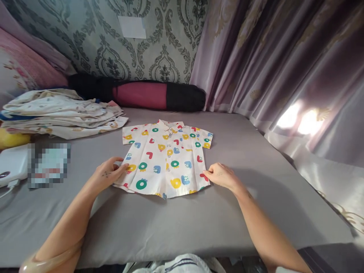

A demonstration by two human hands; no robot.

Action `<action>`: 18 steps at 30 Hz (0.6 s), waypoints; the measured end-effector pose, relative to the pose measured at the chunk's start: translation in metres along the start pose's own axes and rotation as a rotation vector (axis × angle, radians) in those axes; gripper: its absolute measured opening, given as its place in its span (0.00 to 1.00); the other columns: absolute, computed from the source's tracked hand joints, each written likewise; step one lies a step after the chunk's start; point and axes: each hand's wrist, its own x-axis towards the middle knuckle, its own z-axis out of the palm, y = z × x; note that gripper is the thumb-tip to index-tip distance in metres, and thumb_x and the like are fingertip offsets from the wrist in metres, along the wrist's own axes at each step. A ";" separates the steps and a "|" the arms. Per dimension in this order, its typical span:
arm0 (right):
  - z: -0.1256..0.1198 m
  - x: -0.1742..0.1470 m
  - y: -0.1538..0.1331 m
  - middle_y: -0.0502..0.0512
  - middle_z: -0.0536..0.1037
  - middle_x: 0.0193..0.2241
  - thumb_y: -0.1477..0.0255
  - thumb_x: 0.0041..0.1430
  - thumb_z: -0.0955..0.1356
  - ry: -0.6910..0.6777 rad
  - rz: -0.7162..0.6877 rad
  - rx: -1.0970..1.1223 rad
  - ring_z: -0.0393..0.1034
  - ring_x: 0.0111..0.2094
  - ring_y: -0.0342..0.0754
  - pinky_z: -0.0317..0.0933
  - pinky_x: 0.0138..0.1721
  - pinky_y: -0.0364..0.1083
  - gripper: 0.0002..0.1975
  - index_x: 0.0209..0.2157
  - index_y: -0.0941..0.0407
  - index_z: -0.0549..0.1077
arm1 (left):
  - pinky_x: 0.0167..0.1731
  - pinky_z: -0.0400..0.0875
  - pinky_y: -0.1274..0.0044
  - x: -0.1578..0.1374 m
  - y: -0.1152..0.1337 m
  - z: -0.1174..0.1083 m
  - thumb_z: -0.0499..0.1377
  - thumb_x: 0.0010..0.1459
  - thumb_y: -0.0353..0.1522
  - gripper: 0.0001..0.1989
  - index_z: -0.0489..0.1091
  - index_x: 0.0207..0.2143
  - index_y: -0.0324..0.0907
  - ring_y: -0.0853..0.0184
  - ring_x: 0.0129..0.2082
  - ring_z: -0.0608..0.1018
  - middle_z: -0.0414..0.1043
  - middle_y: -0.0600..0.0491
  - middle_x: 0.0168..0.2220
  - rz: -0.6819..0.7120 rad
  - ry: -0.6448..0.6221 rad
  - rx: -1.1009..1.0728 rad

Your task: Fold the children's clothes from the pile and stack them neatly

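A small white short-sleeved shirt [162,159] with a collar, a buttoned front and a colourful letter-like print lies spread flat, its collar pointing away from me. My left hand [109,172] pinches its lower left side edge between thumb and fingers. On the other side, my right hand [222,175] is closed on the lower right edge, thumb and fingertips pressed together on the cloth. The hem towards me hangs free of both hands and rests on the grey sheet [170,231].
At the left sit a pile of folded clothes [62,113], a yellow item [13,138], a white device with a cable [14,165] and a blurred-out item [49,163]. Behind lies a long black and maroon roll [139,94]. Curtains [270,68] hang along the right edge.
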 end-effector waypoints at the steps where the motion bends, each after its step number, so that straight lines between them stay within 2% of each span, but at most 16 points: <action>1: 0.000 0.000 0.000 0.48 0.64 0.17 0.58 0.57 0.63 -0.017 -0.006 0.020 0.56 0.20 0.41 0.45 0.24 0.41 0.20 0.18 0.53 0.71 | 0.29 0.67 0.73 0.000 0.000 0.000 0.52 0.49 0.57 0.33 0.68 0.48 0.42 0.58 0.33 0.77 0.75 0.50 0.30 0.015 -0.002 -0.011; 6: -0.001 0.000 0.001 0.46 0.63 0.16 0.56 0.55 0.63 -0.052 -0.036 0.108 0.55 0.20 0.41 0.45 0.23 0.41 0.19 0.19 0.54 0.68 | 0.26 0.66 0.75 0.001 -0.005 0.003 0.55 0.48 0.56 0.32 0.69 0.47 0.43 0.61 0.30 0.76 0.74 0.52 0.29 0.067 0.006 -0.080; 12: -0.002 -0.003 -0.003 0.48 0.67 0.17 0.55 0.54 0.65 0.012 0.026 0.089 0.57 0.20 0.41 0.46 0.23 0.41 0.19 0.18 0.54 0.68 | 0.24 0.65 0.76 0.002 -0.008 0.003 0.58 0.45 0.57 0.35 0.68 0.48 0.42 0.61 0.28 0.75 0.74 0.52 0.29 0.029 -0.027 -0.152; 18: 0.002 0.001 -0.001 0.46 0.67 0.16 0.58 0.52 0.65 -0.074 0.013 0.218 0.57 0.19 0.40 0.47 0.22 0.41 0.16 0.20 0.55 0.69 | 0.22 0.65 0.76 -0.002 -0.006 0.000 0.60 0.42 0.57 0.41 0.64 0.54 0.45 0.61 0.26 0.75 0.73 0.54 0.27 0.057 -0.079 -0.252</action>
